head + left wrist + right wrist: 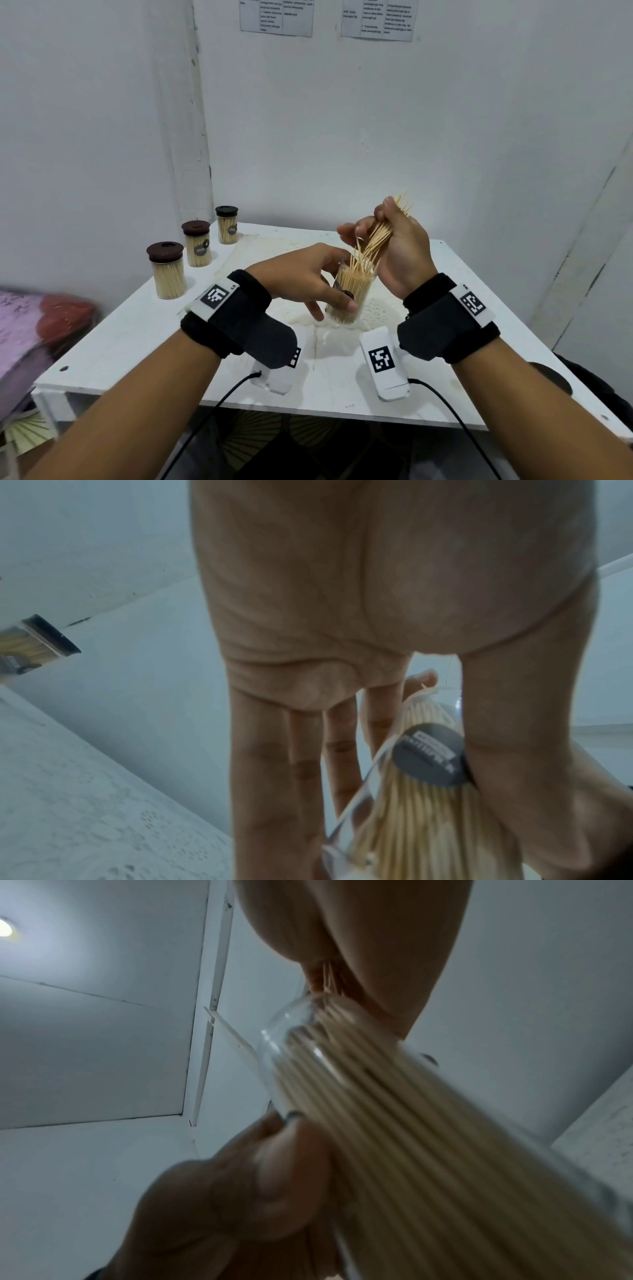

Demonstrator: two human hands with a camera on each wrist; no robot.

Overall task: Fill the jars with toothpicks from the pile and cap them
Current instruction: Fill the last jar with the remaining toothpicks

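Open jar (349,294): clear, uncapped, tilted, packed with toothpicks, held just above the white surface (137,329) near its middle. Round dark label (430,754) on its side; print blurred, unreadable.
Left hands entry: left hand (301,274) grips the open jar, thumb on the label side, fingers behind.
Right hand (394,246): closed round a toothpick bundle (380,236), lower tips entering the jar mouth.
Capped jars, left of the open jar, along the surface's left edge: near brown-capped jar (166,270), middle brown-capped jar (197,243), far black-capped jar (227,224); all filled, labels illegible.
Wall sheets (276,17): printed tables, text too small to read.
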